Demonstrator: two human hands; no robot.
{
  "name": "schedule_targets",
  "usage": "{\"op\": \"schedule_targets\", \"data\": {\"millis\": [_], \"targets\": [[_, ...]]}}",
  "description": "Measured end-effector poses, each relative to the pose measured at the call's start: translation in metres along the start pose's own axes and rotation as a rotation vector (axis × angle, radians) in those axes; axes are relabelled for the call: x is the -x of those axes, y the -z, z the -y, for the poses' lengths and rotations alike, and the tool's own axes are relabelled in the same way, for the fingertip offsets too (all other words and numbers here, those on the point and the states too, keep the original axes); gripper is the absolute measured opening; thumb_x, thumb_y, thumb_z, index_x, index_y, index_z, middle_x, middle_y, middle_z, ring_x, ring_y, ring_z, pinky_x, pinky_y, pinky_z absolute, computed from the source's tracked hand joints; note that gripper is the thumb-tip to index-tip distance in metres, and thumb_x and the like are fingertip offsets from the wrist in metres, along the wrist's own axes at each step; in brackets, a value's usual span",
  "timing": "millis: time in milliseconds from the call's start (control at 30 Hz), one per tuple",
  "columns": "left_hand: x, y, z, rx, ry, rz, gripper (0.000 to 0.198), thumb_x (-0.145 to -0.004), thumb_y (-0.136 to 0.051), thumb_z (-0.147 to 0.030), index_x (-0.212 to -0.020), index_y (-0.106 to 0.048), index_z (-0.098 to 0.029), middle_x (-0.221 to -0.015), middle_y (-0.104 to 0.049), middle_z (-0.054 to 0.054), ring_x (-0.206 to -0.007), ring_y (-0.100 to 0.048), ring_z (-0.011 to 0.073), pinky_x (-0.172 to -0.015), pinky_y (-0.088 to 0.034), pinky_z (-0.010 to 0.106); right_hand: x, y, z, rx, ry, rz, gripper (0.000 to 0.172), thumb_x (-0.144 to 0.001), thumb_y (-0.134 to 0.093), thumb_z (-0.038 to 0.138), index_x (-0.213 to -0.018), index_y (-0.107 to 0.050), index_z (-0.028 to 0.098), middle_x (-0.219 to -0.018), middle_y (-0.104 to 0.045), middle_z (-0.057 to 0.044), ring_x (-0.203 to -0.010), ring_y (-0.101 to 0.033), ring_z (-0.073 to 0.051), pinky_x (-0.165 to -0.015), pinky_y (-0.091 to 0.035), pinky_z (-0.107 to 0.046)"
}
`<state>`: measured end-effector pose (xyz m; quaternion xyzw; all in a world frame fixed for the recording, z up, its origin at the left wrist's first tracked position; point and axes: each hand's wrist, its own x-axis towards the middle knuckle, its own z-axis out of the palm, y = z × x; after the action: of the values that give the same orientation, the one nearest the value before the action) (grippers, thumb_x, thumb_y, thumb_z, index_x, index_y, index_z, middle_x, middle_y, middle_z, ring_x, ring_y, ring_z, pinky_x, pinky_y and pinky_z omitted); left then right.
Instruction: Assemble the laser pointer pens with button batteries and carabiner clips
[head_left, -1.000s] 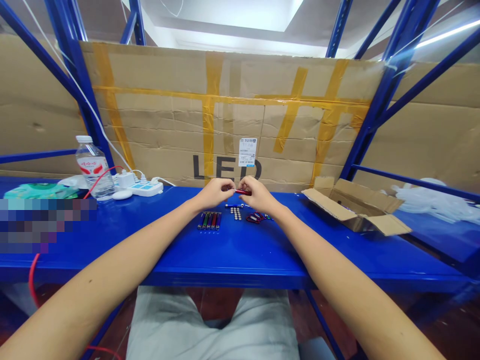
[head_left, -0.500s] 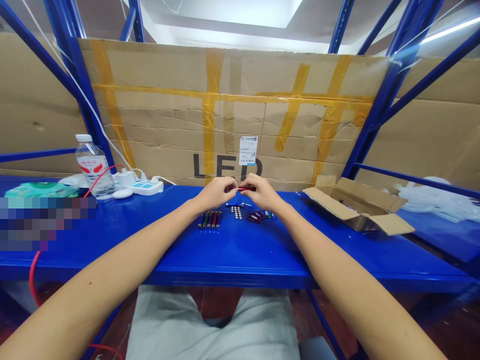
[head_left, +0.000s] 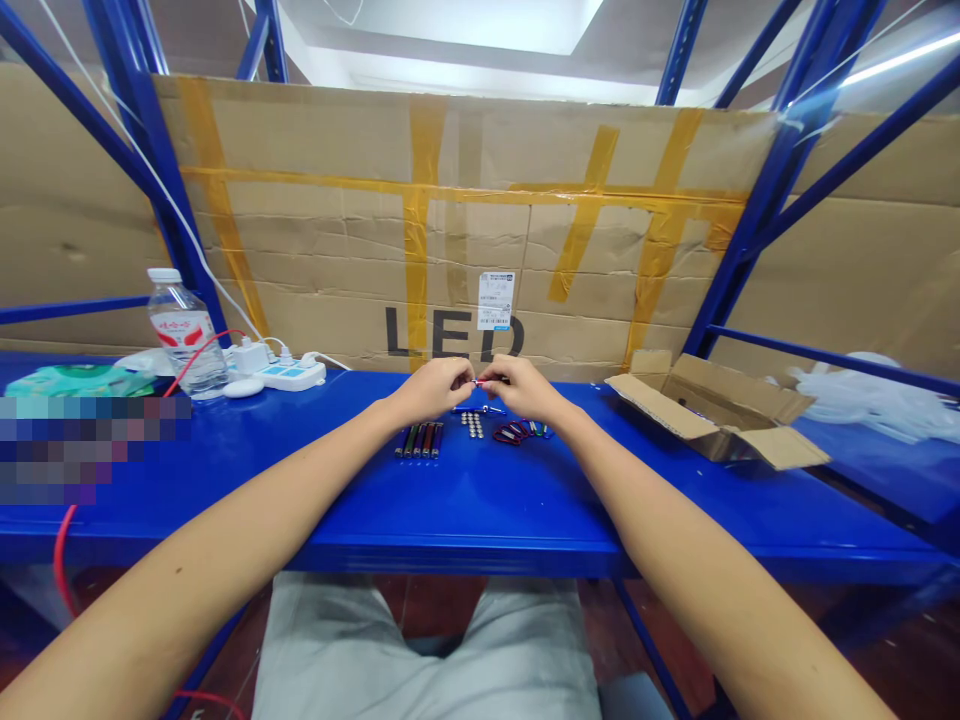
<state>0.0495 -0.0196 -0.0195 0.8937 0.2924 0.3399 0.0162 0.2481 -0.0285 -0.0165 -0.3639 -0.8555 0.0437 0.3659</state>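
Note:
My left hand [head_left: 433, 387] and my right hand [head_left: 520, 388] meet above the blue shelf [head_left: 465, 500], fingers pinched. Between them is a small red tube [head_left: 480, 381], mostly wrapped by my right hand, with its silver end toward my left fingertips. Below the hands lie a row of coloured tubes [head_left: 420, 440], a cluster of small silver button cells [head_left: 472, 425], a blue tube [head_left: 480, 409] and a heap of red, blue and green clips [head_left: 517, 432].
An open cardboard box [head_left: 716, 410] sits to the right, white plastic bags [head_left: 870, 400] beyond it. At the left stand a water bottle [head_left: 184, 335], a white power strip [head_left: 289, 375] and a red cable [head_left: 64, 550]. A taped cardboard sheet marked LED [head_left: 450, 230] backs the shelf.
My hands have closed together. My right hand now covers most of the red tube, so less of it shows between the fingers than a second ago.

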Motion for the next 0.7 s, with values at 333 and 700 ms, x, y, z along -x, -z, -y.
{"op": "schedule_targets", "data": {"millis": [333,700], "targets": [[-0.0004,-0.0007,0.0003,0.115,0.058,0.022,0.009,-0.083,-0.056,-0.023,-0.083,-0.062,-0.016,-0.070,-0.064,0.001,-0.065,-0.056,0.0137,-0.061,-0.040,0.025,-0.0004,0.0047,-0.0004,-0.059,-0.075,0.082,0.013,-0.083,-0.060,0.013,-0.083,-0.073,0.013,-0.075,-0.066,-0.005,-0.071,-0.060,-0.016,-0.068,-0.044,-0.028],[-0.0039,0.0080,0.0032,0.406,0.246,-0.050,0.010,-0.080,-0.058,-0.026,-0.078,-0.060,-0.016,-0.058,-0.058,-0.002,-0.051,-0.052,0.0109,-0.051,-0.040,0.023,-0.0017,0.0091,0.0009,-0.096,-0.108,-0.053,0.025,-0.088,-0.056,0.031,-0.103,-0.068,0.014,-0.096,-0.070,-0.009,-0.084,-0.061,-0.018,-0.077,-0.045,-0.030]]}}
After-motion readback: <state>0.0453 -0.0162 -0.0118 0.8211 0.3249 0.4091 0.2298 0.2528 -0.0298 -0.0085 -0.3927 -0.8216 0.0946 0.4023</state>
